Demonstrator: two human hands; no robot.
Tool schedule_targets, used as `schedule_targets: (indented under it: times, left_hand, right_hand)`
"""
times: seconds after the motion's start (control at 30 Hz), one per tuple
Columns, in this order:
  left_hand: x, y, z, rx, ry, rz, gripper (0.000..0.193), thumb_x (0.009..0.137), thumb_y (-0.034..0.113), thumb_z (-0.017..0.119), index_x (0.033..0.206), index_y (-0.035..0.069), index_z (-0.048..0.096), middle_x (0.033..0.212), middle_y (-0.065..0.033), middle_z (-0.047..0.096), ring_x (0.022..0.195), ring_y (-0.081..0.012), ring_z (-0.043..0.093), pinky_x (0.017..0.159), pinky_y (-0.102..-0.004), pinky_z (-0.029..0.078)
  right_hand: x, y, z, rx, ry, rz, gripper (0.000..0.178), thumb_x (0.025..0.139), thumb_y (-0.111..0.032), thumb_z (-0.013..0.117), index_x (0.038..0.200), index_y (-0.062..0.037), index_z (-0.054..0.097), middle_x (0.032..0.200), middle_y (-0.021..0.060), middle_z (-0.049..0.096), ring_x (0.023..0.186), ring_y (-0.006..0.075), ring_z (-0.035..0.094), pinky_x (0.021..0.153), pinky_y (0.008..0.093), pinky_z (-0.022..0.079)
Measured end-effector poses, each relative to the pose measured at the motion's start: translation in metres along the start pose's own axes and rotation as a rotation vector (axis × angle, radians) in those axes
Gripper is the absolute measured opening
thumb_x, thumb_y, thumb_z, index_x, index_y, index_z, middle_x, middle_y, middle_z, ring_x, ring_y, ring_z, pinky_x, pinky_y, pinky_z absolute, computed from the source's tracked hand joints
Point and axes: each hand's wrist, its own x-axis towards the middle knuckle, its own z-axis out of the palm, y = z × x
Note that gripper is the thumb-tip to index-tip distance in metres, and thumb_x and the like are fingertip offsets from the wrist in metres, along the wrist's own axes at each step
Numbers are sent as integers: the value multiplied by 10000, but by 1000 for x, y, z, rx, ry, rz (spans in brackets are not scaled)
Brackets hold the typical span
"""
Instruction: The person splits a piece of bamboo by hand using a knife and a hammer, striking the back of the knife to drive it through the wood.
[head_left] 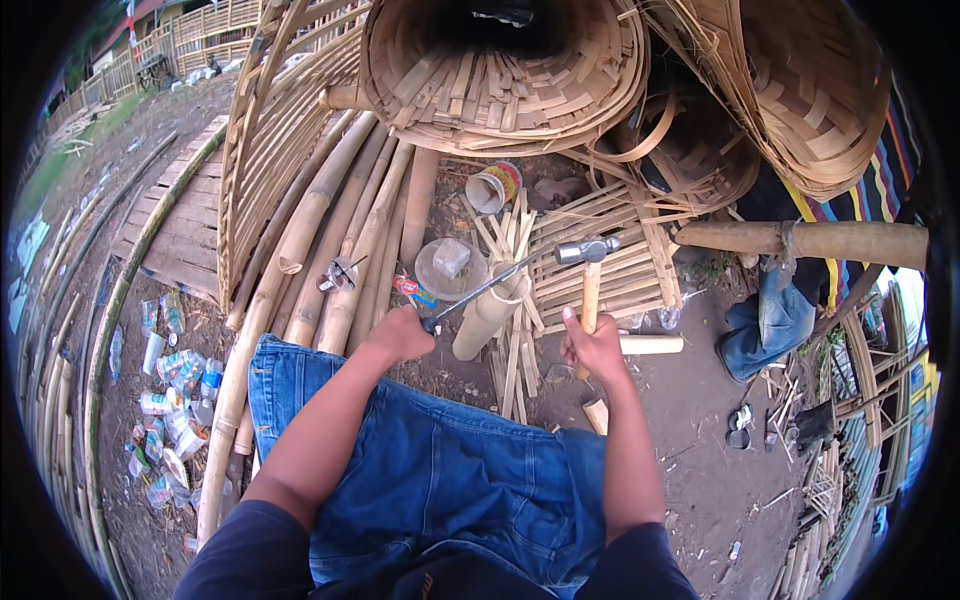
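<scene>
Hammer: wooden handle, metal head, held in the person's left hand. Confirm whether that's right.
Wrong hand: the head view shows the hammer in the person's right hand; the left hand grips a long, thin, dark tool. The wooden handle and metal head stand as stated.

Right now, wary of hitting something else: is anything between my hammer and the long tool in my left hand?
Nothing visible does. The hammer in your right hand has its head beside the tip of the long tool in your left hand; contact is unclear.
</scene>
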Motion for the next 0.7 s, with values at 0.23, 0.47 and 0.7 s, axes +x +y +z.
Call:
schedule_targets:
  times: [0.23,0.47,0.7]
  left_hand:
    - [1,-1,4,19,58,19,369,699,176,567,910,-111,662,982,-328,652,1010,-426,638,915,-450,508]
    - [-1,-2,-1,5,44,75,355,696,161,564,920,-97,663,980,-322,651,1004,-432,631,917,-452,501]
    - [-4,2,0,-21,77,82,338,681,150,558,874,-107,663,940,-323,651,965,-440,639,895,-460,508]
  right_hand:
    - [-8,7,5,-148,-39,20,356,922,-261,681,663,-27,612,567,-5,538,485,69,439,460,273,374]
    - [5,-2,27,-95,154,8,400,877,-310,723,656,-8,583,561,34,556,487,120,475,485,336,407]
    - [37,19,87,-68,416,87,374,817,-272,786,719,23,579,582,92,595,488,152,557,483,332,469]
